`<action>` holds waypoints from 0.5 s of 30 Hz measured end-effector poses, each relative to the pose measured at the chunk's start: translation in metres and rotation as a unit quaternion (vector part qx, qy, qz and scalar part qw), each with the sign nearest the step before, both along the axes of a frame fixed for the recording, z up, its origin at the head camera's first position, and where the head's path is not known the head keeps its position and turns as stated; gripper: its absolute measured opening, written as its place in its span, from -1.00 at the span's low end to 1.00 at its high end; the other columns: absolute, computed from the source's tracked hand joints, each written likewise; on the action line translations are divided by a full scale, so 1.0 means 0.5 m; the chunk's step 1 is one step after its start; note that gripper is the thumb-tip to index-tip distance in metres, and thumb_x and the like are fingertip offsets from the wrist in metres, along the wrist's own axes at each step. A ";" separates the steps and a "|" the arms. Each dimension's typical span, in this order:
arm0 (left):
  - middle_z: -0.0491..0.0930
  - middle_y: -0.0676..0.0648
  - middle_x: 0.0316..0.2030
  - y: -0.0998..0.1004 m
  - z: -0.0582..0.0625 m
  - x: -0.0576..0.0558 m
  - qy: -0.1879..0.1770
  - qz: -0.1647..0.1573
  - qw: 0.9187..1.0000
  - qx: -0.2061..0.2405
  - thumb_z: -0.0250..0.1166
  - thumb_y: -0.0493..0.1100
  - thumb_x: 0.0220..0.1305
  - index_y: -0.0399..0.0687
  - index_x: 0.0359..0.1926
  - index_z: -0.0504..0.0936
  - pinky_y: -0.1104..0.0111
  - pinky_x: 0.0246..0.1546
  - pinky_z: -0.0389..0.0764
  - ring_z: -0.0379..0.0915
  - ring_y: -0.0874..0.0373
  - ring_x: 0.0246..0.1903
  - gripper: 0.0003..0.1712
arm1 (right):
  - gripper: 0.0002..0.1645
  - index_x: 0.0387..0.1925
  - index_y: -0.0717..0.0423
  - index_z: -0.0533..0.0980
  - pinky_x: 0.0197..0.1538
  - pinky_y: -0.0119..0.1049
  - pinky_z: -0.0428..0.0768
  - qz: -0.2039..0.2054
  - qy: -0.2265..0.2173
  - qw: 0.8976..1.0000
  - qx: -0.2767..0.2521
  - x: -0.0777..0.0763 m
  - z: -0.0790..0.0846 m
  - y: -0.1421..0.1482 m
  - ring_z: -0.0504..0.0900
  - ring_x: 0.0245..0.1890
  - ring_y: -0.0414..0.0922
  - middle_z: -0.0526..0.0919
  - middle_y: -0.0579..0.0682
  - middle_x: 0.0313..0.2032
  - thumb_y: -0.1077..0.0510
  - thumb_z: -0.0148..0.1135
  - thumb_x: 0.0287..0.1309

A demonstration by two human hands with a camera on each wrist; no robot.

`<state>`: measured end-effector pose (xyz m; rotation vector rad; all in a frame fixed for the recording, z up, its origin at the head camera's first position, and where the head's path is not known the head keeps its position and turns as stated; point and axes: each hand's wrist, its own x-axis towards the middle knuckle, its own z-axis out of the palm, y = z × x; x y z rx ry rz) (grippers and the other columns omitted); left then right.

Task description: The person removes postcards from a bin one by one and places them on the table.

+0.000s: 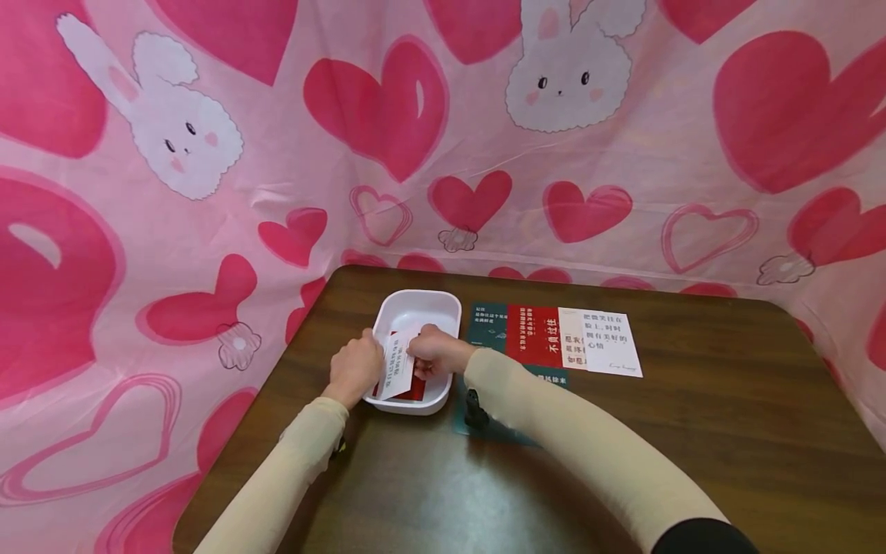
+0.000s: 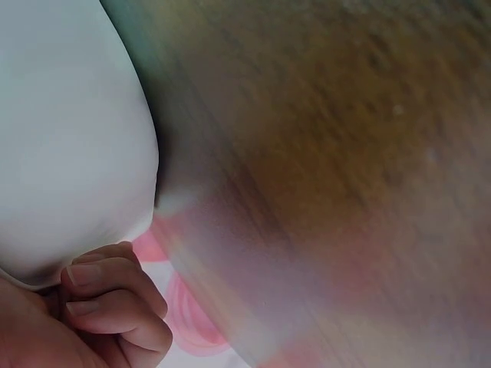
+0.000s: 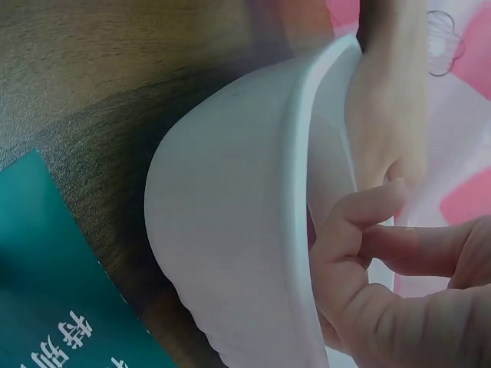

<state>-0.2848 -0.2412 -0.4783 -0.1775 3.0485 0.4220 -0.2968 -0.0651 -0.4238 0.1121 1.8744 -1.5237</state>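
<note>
A white plastic tub (image 1: 453, 308) stands on the table's left part, with a white card (image 1: 398, 362) bearing printed characters slanting inside it. Beneath that card shows a red card (image 1: 415, 391). My left hand (image 1: 356, 365) grips the tub's left rim; in the left wrist view its fingers (image 2: 119, 307) curl against the tub's outer wall (image 2: 69, 138). Over the tub's right side, my right hand (image 1: 441, 352) pinches the white card's right edge between thumb and forefinger. The right wrist view has this hand (image 3: 383, 268) just past the tub's rim (image 3: 295, 153), its lower fingers partly hidden.
Right of the tub, overlapping cards lie in a row: a teal card (image 1: 487, 323), a red card (image 1: 533, 335), a cream card (image 1: 573, 338) and a white card (image 1: 616, 346). Another teal card (image 3: 69, 276) lies close beside the tub, partly under the right forearm. A heart-patterned curtain (image 1: 374, 169) borders the table.
</note>
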 end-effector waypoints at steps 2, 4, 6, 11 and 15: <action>0.62 -0.29 -0.26 0.000 0.001 -0.001 -0.002 0.001 1.000 0.002 0.17 -0.04 0.54 -0.37 0.25 0.43 0.00 -0.33 0.75 0.60 -0.12 -0.41 -0.49 | -0.71 0.03 0.29 0.30 -0.52 -0.37 0.57 0.007 0.012 1.000 0.009 0.002 0.002 0.000 0.39 -0.67 -0.12 0.53 0.13 -0.45 0.39 0.10 0.33; 0.63 -0.29 -0.25 0.001 0.001 -0.001 -0.004 0.001 1.000 0.002 0.19 -0.04 0.54 -0.37 0.26 0.42 0.01 -0.34 0.75 0.60 -0.12 -0.41 -0.48 | -0.72 0.02 0.29 0.31 -0.52 -0.37 0.57 0.011 0.021 1.000 0.017 0.005 0.006 0.001 0.40 -0.66 -0.12 0.52 0.12 -0.46 0.39 0.11 0.32; 0.63 -0.30 -0.25 0.001 0.003 0.000 -0.005 0.002 1.000 0.001 0.18 -0.04 0.54 -0.37 0.26 0.42 0.01 -0.34 0.75 0.61 -0.12 -0.41 -0.49 | -0.73 0.01 0.30 0.33 -0.52 -0.36 0.57 0.013 0.033 0.999 0.027 0.008 0.010 0.001 0.41 -0.66 -0.11 0.51 0.12 -0.48 0.38 0.13 0.33; 0.63 -0.31 -0.24 0.002 0.006 0.001 -0.003 0.000 1.000 -0.001 0.16 -0.06 0.55 -0.38 0.25 0.42 -0.02 -0.32 0.75 0.61 -0.13 -0.40 -0.50 | -0.77 -0.05 0.31 0.41 -0.53 -0.35 0.60 -0.004 0.080 0.994 0.077 0.016 0.019 0.001 0.48 -0.66 -0.11 0.52 0.11 -0.52 0.32 0.26 0.37; 0.63 -0.31 -0.24 0.002 0.008 0.002 -0.007 0.001 1.000 -0.002 0.18 -0.06 0.54 -0.39 0.27 0.42 -0.02 -0.31 0.76 0.61 -0.13 -0.40 -0.49 | -0.80 -0.16 0.31 0.52 -0.53 -0.35 0.61 -0.016 0.108 0.988 0.111 0.019 0.023 0.002 0.50 -0.68 -0.14 0.56 0.09 -0.56 0.27 0.37 0.33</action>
